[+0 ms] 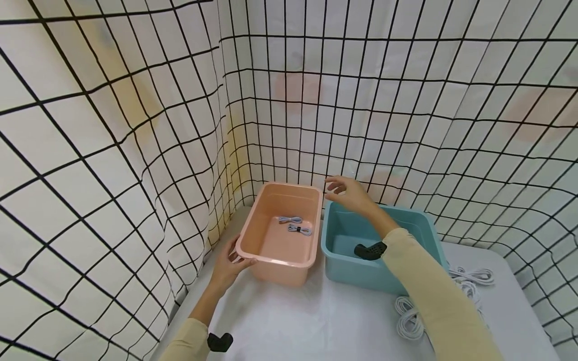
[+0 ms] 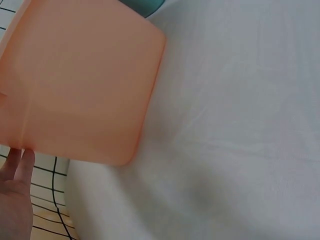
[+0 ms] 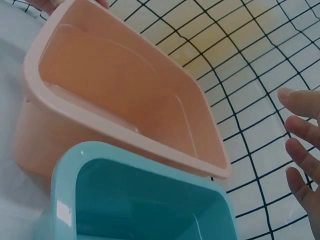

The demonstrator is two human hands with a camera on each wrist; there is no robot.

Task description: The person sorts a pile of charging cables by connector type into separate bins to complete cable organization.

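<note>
Clock set on the peach bin [image 1: 280, 272], 12 = far netting [image 1: 304, 36]. Bin is on the white-covered table [image 1: 347, 321], teal bin [image 1: 352, 268] just beside it at 3. Left hand [image 1: 226, 268] grips the rim corner at 7–8, thumb over the near rim, fingers on the outer wall. Right hand [image 1: 349, 194] hangs at 1–2 near the far corner: fingers loosely bent, apart, holding nothing (right wrist view shows it off both rims).

Risks, my read: a one-corner hold means any pull could twist the peach bin into the teal one, or tip it and slide the small cable bundles [image 1: 299, 229] inside. Black wrist mount [image 1: 370, 250] could snag the teal rim. White cable bundles [image 1: 410, 316] toward 4 lie by the right sleeve [image 1: 438, 301]; a sweep could drag them.

Count: bins 2 (1 peach, 1 teal). Small bundles 2, toward 2 o'clock on the peach floor. White bundles at least 3, sleeve may hide more. Wrist mounts 2.
</note>
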